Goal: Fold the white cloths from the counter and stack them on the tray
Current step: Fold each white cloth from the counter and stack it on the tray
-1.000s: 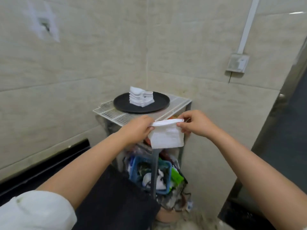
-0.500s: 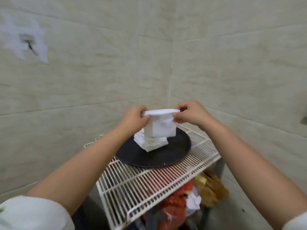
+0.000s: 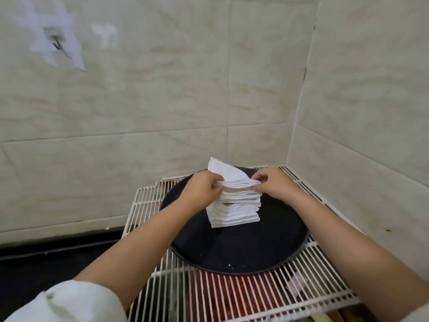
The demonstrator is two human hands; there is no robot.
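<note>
A round black tray point(image 3: 234, 252) lies on a white wire rack point(image 3: 255, 293) in the corner of two tiled walls. On the tray stands a stack of folded white cloths point(image 3: 234, 210). One more folded white cloth point(image 3: 228, 174) lies across the top of the stack, its far corner sticking up. My left hand point(image 3: 200, 189) pinches its near left edge and my right hand point(image 3: 274, 185) pinches its near right edge.
Tiled walls point(image 3: 162, 101) close in behind and to the right of the rack. Red items point(image 3: 222, 296) show through the wires below. A dark strip point(image 3: 46, 247) runs along the wall base at the left.
I have stepped up to the rack, and both hands have brought the folded cloth from the air down onto the top of the stack.
</note>
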